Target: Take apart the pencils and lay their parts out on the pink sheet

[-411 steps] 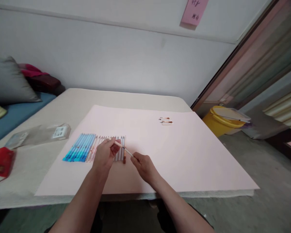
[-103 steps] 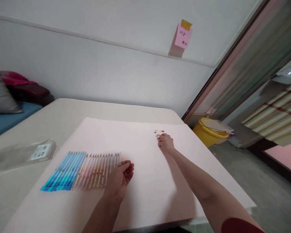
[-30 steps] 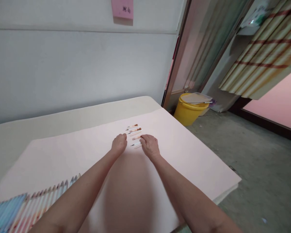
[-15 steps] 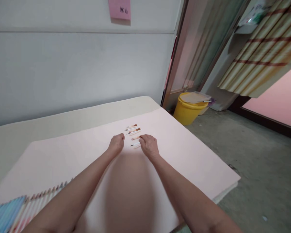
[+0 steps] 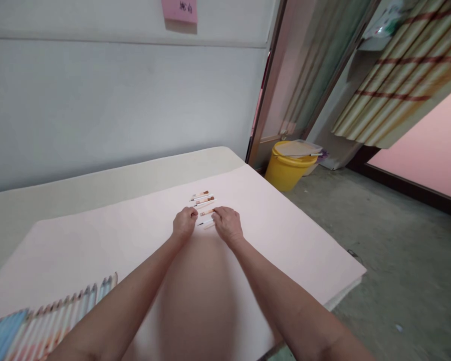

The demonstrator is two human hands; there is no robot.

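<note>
On the pale pink sheet (image 5: 108, 240), my right hand (image 5: 228, 223) has its fingertips pinched at the brown right end of a short beige pen-like piece (image 5: 206, 212). My left hand (image 5: 185, 220) is closed close to that piece's other end; whatever its fingers hold, if anything, is too small to make out. Below the piece lies a thin white pen refill (image 5: 206, 222) with a dark tip, partly covered by my right hand. Beyond both hands, similar beige-and-brown pieces (image 5: 205, 200) and thin white sticks rest in a small group.
Rows of slim pens (image 5: 56, 321), blue and pale-coloured, lie at the lower left, partly behind my left forearm. A white wall (image 5: 116, 100) bounds the table's far side. On the floor to the right stands a yellow bucket (image 5: 287, 173); a striped curtain (image 5: 402, 85) hangs beyond.
My left hand has shifted right, nearer the beige piece and my right hand. The whole view has moved slightly, showing more of the pens at lower left.
</note>
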